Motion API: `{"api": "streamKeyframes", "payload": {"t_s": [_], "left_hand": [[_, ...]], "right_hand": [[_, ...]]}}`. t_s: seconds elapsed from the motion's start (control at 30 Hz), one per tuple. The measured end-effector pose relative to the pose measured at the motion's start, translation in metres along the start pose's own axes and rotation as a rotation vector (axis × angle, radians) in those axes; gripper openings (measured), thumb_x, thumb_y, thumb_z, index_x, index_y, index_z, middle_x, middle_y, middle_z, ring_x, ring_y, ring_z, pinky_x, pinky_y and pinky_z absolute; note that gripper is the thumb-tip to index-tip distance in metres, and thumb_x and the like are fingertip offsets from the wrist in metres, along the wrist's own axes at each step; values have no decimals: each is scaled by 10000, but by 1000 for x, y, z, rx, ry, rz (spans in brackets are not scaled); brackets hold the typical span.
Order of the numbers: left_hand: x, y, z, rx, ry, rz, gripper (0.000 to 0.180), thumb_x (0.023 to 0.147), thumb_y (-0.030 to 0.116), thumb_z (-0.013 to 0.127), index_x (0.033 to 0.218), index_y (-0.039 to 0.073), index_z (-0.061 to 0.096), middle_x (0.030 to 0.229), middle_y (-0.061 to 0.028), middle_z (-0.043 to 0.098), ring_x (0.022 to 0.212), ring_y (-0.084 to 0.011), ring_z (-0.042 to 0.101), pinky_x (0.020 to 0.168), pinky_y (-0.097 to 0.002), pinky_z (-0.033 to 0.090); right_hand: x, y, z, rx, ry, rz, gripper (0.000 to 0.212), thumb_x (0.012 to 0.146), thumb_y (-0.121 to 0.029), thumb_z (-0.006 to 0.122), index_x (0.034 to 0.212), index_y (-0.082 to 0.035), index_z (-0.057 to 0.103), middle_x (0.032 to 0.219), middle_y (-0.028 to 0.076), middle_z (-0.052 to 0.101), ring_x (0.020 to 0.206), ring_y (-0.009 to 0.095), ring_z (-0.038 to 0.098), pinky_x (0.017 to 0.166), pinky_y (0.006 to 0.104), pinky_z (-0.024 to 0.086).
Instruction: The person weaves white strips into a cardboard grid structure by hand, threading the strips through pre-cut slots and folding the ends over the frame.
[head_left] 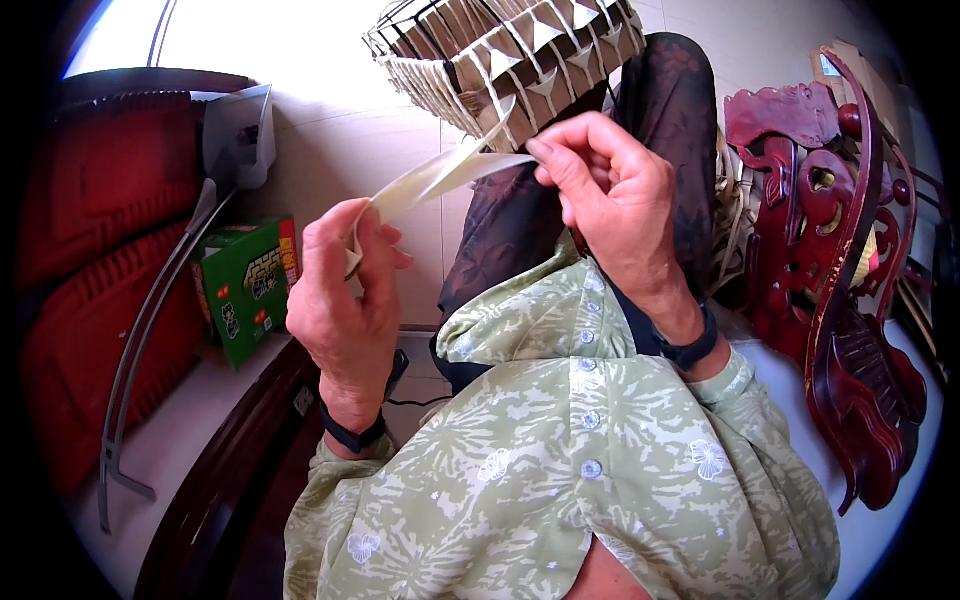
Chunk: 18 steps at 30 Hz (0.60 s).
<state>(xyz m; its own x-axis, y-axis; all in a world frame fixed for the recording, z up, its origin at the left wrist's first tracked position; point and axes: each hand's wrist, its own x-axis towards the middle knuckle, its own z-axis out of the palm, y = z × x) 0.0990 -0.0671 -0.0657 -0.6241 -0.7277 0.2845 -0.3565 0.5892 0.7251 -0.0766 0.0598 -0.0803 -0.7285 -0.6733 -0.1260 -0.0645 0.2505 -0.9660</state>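
Between my two hands stretches a pale cream strip (430, 183), flat and folded over on itself. My left hand (350, 275) pinches its near end, and a short tail of it shows below the fingers. The thumb and forefinger of my right hand (610, 180) close on the strip's other end. Just beyond the hands, a partly woven basket (500, 62) rests tilted by my knees. Cream cords wrap its dark wire frame, with brown bands and white triangular points on its side. One pointed end of the strip overlaps the basket's lower edge.
A carved dark red wooden chair (810, 200) stands at the right, with loose pale strips (735, 215) beside my leg. To the left are a green box (245, 285), red seat cushions (110, 190) and a curved grey metal stand (130, 370). Light tiles (330, 130) cover the floor.
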Motion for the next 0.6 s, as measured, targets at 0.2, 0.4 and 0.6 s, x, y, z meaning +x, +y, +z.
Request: {"api": "streamKeyframes", "payload": {"t_s": [0.2,0.4,0.6], "left_hand": [[-13,18,11,-47,-137,205,299,780,-132,711,1054,-35,640,804,-110,676,658,-231,693,609,-311,553],[-24,34,21,-87,-216,270,229,798,-98,727,1015,-43,678,790,-117,707,657,-181,702,607,-277,551],[-36,33,28,-258,-270,27,196,889,-88,651,1079,-55,616,838,-121,721,688,-154,717,603,-269,558]], "right_hand": [[-8,16,-8,298,-275,543,580,964,-549,616,864,21,655,752,95,684,476,75,588,415,195,426],[5,22,4,447,-324,525,388,976,-396,647,876,-21,647,742,49,667,529,79,619,395,195,405],[24,33,8,855,-413,420,257,1033,-243,572,1086,-12,669,924,38,698,718,73,626,597,216,480]]}}
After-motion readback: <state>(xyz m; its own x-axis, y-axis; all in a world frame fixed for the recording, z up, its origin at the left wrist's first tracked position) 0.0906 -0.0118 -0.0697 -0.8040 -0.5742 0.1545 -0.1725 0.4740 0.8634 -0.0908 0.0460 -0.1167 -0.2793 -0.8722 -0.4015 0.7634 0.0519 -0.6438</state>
